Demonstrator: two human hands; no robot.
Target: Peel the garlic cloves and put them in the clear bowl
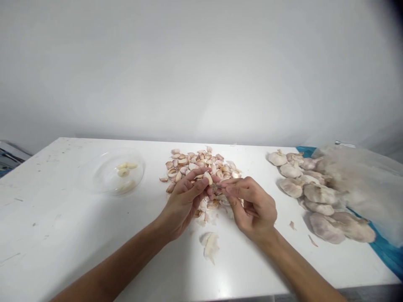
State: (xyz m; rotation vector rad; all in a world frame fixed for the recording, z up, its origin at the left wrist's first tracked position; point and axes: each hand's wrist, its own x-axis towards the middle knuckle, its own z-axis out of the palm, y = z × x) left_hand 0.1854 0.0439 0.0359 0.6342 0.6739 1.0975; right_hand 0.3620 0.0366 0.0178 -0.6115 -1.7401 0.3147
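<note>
My left hand point(185, 199) pinches a pale garlic clove point(208, 178) between thumb and fingers. In my right hand point(250, 201) is a thin, dark metal tool point(218, 186), its tip at the clove; most of it is hidden by my fingers, so its kind is unclear. Both hands are raised over the near side of a heap of unpeeled garlic cloves point(201, 159). Loose papery skins point(209, 245) lie on the table in front of the heap.
A clear, shallow dish point(103, 180) with several peeled cloves point(123, 171) stands to the left on the white table point(63, 226). Whole garlic bulbs point(291, 187) lie at the right, beside a translucent plastic bag point(362, 180) and blue plastic point(385, 256). A wall rises behind.
</note>
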